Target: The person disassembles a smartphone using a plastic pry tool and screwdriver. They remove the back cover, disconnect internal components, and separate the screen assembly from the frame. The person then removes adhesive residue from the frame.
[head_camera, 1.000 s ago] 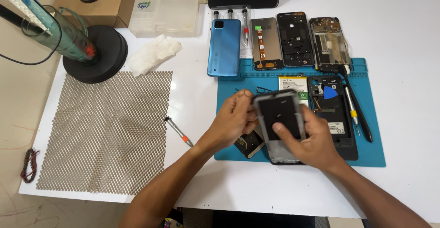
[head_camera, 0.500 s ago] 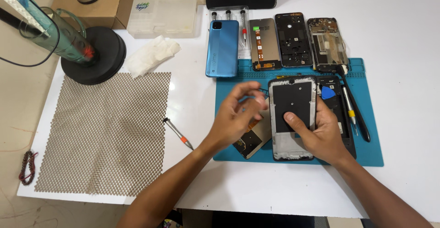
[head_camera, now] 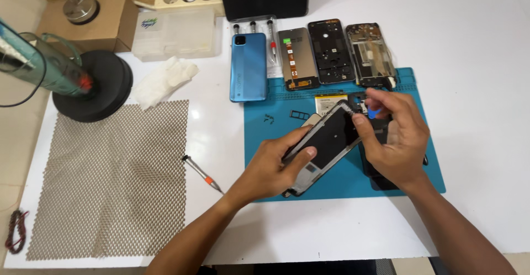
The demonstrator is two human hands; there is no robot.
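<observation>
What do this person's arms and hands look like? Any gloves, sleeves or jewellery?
Both forearms are bare, with no sleeves in view. The left hand and right hand wear no gloves. No ring, watch or bracelet shows on either wrist or on the fingers that can be seen.

Work mat (head_camera: 419,87) right on surface (head_camera: 486,43); mesh sheet (head_camera: 110,175) left; screwdriver (head_camera: 202,174) between. Phone (head_camera: 248,67) at mat's far-left edge, three phone parts (head_camera: 335,53) along far edge. Phone frame (head_camera: 326,139) over mat.

Bright, even light (soft shadows)
</observation>
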